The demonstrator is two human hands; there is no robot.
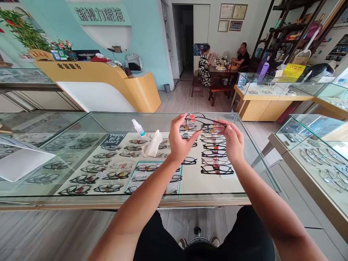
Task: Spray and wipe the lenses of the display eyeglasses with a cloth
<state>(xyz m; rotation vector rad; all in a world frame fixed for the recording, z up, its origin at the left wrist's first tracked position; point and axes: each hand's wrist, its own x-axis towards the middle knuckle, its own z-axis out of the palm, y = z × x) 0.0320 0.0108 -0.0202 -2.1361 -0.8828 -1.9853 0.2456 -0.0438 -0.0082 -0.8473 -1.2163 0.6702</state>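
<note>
Two hands hold one pair of dark-framed glasses point(212, 120) between their fingers, above the glass display case point(206, 186). Your left hand point(180, 140) is partly curled, thumb and forefinger apart across the front rim; your right hand point(234, 140) is closed about a temple arm. Left of your left fingers: white cloth point(153, 144), then spray bottle point(139, 128), label too small to read. Farther left, a dark card point(114, 140) reads, inverted, "Leave it all behind". Beyond your fingers, upper left: wall sign point(99, 14), "新视力眼镜"; counter point(144, 90), "收银服务".
</note>
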